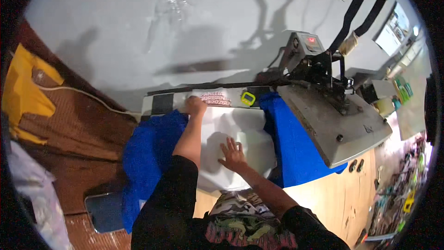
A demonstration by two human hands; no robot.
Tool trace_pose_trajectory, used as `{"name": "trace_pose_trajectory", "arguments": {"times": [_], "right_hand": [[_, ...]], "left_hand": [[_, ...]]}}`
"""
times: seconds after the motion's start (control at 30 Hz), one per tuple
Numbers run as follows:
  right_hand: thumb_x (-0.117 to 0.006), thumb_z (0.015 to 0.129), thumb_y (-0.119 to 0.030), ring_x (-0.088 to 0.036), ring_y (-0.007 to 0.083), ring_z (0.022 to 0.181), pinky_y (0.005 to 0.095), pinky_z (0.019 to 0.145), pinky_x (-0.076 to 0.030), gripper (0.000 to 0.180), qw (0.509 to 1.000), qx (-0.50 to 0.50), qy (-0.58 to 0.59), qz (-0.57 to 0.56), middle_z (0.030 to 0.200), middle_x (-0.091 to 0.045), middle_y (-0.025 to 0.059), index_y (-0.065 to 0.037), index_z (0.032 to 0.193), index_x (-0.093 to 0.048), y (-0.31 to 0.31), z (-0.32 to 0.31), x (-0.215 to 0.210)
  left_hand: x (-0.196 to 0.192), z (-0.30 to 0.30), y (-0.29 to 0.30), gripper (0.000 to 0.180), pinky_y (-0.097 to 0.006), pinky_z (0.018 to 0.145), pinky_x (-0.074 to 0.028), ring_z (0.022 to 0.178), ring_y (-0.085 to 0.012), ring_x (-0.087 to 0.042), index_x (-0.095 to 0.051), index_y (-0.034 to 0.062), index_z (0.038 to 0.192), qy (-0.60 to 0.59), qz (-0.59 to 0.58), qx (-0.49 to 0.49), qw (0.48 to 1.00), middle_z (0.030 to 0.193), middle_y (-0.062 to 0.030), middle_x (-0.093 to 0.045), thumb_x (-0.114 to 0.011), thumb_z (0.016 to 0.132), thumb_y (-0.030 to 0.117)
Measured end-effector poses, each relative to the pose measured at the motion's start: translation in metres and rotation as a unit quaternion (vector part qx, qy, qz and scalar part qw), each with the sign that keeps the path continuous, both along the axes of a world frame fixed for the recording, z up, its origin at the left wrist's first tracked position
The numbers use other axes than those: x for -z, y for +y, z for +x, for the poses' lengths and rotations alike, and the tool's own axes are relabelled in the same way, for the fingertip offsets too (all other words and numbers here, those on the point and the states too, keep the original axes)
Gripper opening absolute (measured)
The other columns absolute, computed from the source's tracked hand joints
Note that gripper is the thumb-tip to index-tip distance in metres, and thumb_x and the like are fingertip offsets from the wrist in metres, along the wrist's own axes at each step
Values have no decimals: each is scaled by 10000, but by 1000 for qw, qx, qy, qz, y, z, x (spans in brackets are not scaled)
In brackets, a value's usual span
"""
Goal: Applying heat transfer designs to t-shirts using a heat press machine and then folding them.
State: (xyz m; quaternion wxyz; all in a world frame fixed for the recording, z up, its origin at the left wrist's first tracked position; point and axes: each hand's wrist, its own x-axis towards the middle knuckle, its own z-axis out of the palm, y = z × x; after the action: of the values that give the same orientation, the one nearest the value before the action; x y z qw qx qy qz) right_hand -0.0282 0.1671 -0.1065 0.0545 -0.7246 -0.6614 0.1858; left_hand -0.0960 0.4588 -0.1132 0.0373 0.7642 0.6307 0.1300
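At the centre of the frame, I am seeing the right hand (234, 156) resting open, fingers spread, on a white sheet (254, 122) that is lying between stretches of blue cloth (152, 139) to its left and right. Just above and left of centre, the left hand (196, 105) is bending its fingers at the left end of a printed strip (215, 97), and I am not able to tell whether they are gripping it. Toward the upper right, a press (337, 122) with a grey plate is standing, its black handle (354, 11) pointing upward.
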Motion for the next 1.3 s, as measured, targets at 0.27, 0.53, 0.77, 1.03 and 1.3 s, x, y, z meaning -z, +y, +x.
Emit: {"name": "trace_pose_trajectory", "arguments": {"times": [0.27, 0.53, 0.77, 1.03, 1.3], "right_hand": [[-625, 861, -462, -183, 393, 1452, 582, 1145, -184, 740, 999, -12, 32, 6, 1551, -207, 256, -74, 1445, -390, -5, 8, 17], [-713, 822, -369, -281, 383, 1413, 574, 1130, -239, 716, 993, 27, 42, 107, 1499, -324, 217, -55, 1390, -412, 21, 10, -17], [-773, 805, -290, -481, 277, 1278, 392, 1050, -399, 762, 750, 205, 514, 362, 1388, -501, 171, 6, 1398, -398, 87, 41, -98], [-785, 787, -154, -623, 234, 1033, 354, 993, -440, 673, 722, 29, 692, 17, 1110, -657, 136, 14, 1319, -409, -16, 78, -99], [-726, 815, -45, -637, 173, 954, 316, 850, -509, 493, 676, 46, 735, 2, 960, -694, 116, -23, 1247, -490, -212, 245, -124]], "left_hand": [[19, 9, 15, 213, -489, 828, -517, 931, -324, -664, -662, 81, 952, 7, 2, -113, 994, 981, -140, -682, -586, 820, 230], [-112, -4, 17, 256, -461, 765, -507, 870, -364, -653, -593, 55, 945, -309, 47, 36, 949, 922, -174, -657, -680, 841, 273], [-232, -58, -130, 243, -349, 720, -518, 842, -280, -669, -594, 24, 1016, -433, 192, 156, 867, 929, -155, -672, -728, 814, 52], [-238, -85, -290, 345, -264, 765, -511, 901, -130, -625, -553, -5, 1136, -593, 48, 159, 788, 961, -63, -669, -704, 826, -15], [-152, 22, -423, 331, -261, 681, -480, 830, -113, -584, -636, 17, 1113, -572, -163, -31, 803, 953, -51, -659, -726, 795, 22]]}}
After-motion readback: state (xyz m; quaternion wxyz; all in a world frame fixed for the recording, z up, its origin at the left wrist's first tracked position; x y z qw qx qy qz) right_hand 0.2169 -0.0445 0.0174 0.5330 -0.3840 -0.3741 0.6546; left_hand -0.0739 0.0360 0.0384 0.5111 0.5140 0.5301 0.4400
